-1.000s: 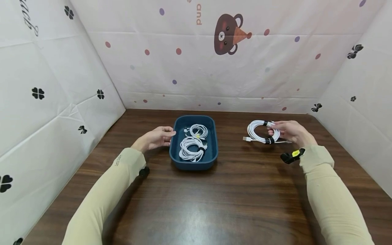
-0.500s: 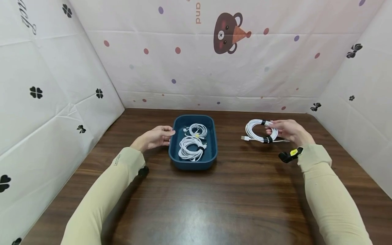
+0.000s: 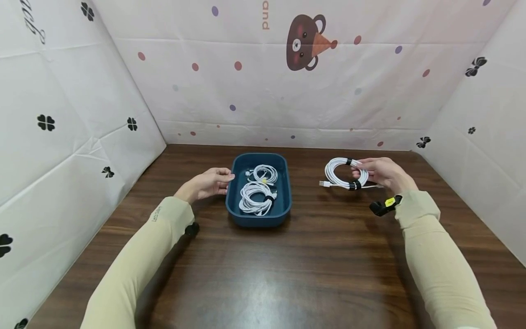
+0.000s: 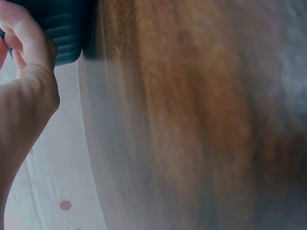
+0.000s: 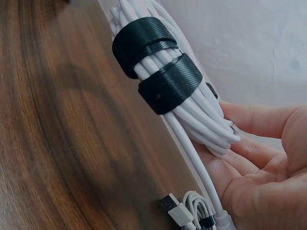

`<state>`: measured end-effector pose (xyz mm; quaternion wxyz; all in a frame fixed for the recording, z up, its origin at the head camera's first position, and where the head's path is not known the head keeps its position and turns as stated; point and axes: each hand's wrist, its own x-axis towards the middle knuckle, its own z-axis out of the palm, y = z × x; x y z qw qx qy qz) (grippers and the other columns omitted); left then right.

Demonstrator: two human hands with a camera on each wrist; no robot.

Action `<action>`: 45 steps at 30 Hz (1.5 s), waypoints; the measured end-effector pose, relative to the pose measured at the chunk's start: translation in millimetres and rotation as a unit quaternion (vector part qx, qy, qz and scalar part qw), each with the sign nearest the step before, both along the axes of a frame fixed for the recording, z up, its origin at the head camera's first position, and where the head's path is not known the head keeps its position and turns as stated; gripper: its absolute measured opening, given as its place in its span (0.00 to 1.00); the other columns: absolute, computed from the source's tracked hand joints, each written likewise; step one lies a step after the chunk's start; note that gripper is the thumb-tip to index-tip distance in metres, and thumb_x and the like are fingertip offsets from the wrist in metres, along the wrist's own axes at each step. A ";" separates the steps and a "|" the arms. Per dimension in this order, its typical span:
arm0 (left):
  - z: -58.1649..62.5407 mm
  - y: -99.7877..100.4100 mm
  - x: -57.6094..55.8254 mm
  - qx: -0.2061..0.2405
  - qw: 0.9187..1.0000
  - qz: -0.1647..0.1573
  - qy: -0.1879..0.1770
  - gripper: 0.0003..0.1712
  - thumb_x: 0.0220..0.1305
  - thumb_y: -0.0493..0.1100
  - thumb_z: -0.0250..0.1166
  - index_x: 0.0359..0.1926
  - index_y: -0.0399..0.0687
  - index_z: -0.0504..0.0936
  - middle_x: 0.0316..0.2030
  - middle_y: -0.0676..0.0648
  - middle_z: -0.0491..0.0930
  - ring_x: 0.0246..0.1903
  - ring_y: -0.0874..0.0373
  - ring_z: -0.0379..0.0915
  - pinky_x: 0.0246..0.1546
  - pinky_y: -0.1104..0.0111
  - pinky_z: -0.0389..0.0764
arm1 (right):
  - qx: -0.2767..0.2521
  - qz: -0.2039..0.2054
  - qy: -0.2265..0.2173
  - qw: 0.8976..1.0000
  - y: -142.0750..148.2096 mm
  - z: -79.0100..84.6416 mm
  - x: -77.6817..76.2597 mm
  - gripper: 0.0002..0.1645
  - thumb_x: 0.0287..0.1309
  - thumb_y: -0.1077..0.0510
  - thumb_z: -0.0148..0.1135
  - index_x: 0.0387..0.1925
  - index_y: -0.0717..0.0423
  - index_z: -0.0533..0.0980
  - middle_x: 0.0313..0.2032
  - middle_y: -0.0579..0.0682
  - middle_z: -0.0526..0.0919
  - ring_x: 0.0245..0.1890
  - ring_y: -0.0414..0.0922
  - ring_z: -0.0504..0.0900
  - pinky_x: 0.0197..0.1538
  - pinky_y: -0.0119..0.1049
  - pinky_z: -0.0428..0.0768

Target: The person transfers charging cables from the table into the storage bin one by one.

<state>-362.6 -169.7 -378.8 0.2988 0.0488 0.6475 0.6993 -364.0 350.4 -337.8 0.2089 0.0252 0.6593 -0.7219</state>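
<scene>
At the left side of a blue tray point(image 3: 289, 192), my left hand point(image 3: 205, 183) pinches the rim; in the left wrist view its fingers curl at the tray's ribbed outer wall. Inside the tray lie two coiled white cables, a smaller coil point(image 3: 272, 173) at the back and a larger coil point(image 3: 246, 202) with a black strap in front. My right hand point(image 3: 384, 172) pinches the right side of another coiled white USB cable point(image 3: 330, 171), bound by black straps point(image 5: 170, 84). Its USB plug point(image 3: 324, 183) points left. The coil is above the table, casting a shadow.
A smaller coiled cable with a USB plug point(image 5: 180, 211) shows low in the right wrist view; the head view does not show it. The brown wooden table point(image 3: 246, 274) is bounded by a printed sheet point(image 3: 185, 91) at the back and sides.
My right hand has moved slightly left with the coiled cable, nearer the tray. The left hand stays at the tray's rim, and the tray has not visibly moved.
</scene>
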 end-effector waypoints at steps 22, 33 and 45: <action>-0.5 0.3 0.3 -0.002 1.000 0.005 0.002 0.04 0.69 0.42 0.58 0.39 0.47 0.72 0.32 0.48 0.77 0.31 0.57 0.75 0.34 0.69 0.82 | 0.004 0.008 0.005 1.000 -9.8 2.1 -1.7 0.14 0.69 0.69 0.47 0.54 0.64 0.61 0.32 0.51 0.86 0.31 0.42 0.87 0.40 0.32 0.84; 2.4 -0.3 1.6 -0.002 1.000 -0.001 -0.003 0.09 0.69 0.42 0.58 0.45 0.42 0.70 0.35 0.47 0.77 0.32 0.57 0.76 0.35 0.69 0.82 | 0.012 0.019 0.011 1.000 -16.3 0.9 -3.9 0.17 0.69 0.68 0.48 0.56 0.65 0.60 0.34 0.51 0.87 0.33 0.41 0.87 0.41 0.32 0.84; 3.5 0.4 2.7 -0.006 1.000 0.002 -0.004 0.08 0.69 0.41 0.58 0.45 0.42 0.70 0.33 0.47 0.78 0.32 0.56 0.76 0.35 0.69 0.82 | 0.005 0.023 0.010 1.000 -24.5 2.2 -7.1 0.15 0.68 0.69 0.48 0.54 0.63 0.60 0.32 0.50 0.87 0.33 0.42 0.87 0.41 0.32 0.84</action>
